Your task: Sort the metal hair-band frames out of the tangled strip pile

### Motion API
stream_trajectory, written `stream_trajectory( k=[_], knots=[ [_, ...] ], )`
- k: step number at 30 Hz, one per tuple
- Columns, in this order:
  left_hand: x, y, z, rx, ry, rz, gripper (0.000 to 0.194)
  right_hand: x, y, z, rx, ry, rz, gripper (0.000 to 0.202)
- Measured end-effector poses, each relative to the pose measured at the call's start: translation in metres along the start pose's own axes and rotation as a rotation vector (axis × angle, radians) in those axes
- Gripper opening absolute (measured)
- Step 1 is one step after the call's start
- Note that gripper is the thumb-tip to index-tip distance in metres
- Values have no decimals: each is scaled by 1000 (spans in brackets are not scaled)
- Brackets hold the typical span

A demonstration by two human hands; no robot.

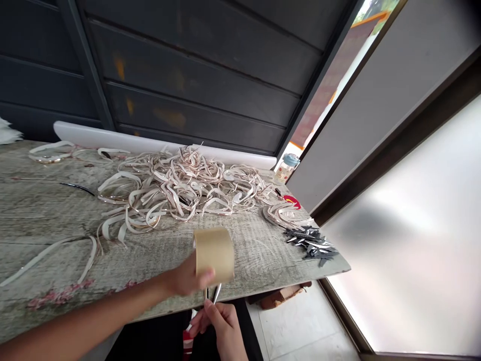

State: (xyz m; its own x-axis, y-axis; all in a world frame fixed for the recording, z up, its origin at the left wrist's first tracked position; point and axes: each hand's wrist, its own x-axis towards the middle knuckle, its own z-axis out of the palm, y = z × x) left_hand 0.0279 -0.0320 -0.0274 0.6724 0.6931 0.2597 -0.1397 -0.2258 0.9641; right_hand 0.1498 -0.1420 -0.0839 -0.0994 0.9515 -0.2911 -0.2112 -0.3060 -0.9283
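My left hand (187, 276) grips a wide roll of tan packing tape (215, 254) just over the front edge of the table, its thumb on the roll's near side. Directly below, my right hand (222, 321) pinches thin, shiny strips (217, 292) whose ends point up at the roll. Whether the strips touch the tape I cannot tell. Beyond the roll lies a tangled heap of white and rose-gold looped strips (180, 185). To the right are a neater bundle of curved strips (283, 215) and a pile of dark grey and silver scraps (311, 243).
The wood-patterned table (244, 250) ends at its front edge above my lap. A clear jar with a blue lid (289, 161) and a red round item (292, 201) are at the far right corner. A dark panelled wall (203, 75) rises behind; a cardboard piece (283, 297) lies below.
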Motion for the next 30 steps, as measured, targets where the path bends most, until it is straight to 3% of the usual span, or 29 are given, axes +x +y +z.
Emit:
stream_trajectory(
  k=[3, 5, 7, 10, 12, 16, 19, 24, 30],
  knots=[
    [14, 14, -13, -528, 310, -53, 46, -7, 1, 2, -22, -26, -8, 63],
    [21, 24, -23, -682, 528, 10, 42, -13, 1, -8, -82, -37, -34, 61],
    [25, 31, -32, -729, 660, 20, 41, -15, -8, -29, -165, -27, -88, 59],
    [25, 31, -38, -726, 668, -16, 42, -13, -41, -78, -266, 43, -211, 59],
    [25, 28, -38, -681, 610, -30, 40, -7, -66, -117, -237, 222, -333, 57],
    [24, 21, -31, -652, 557, -106, 45, 19, -101, -185, 195, 560, -432, 42],
    [24, 20, -28, -664, 538, -138, 53, 46, -115, -211, 361, 627, -377, 35],
    [23, 26, -30, -643, 577, -144, 48, 76, -137, -209, 398, 473, -291, 31],
    [20, 20, -34, -585, 541, -153, 46, 83, -140, -172, 307, 201, -214, 35]
  ],
)
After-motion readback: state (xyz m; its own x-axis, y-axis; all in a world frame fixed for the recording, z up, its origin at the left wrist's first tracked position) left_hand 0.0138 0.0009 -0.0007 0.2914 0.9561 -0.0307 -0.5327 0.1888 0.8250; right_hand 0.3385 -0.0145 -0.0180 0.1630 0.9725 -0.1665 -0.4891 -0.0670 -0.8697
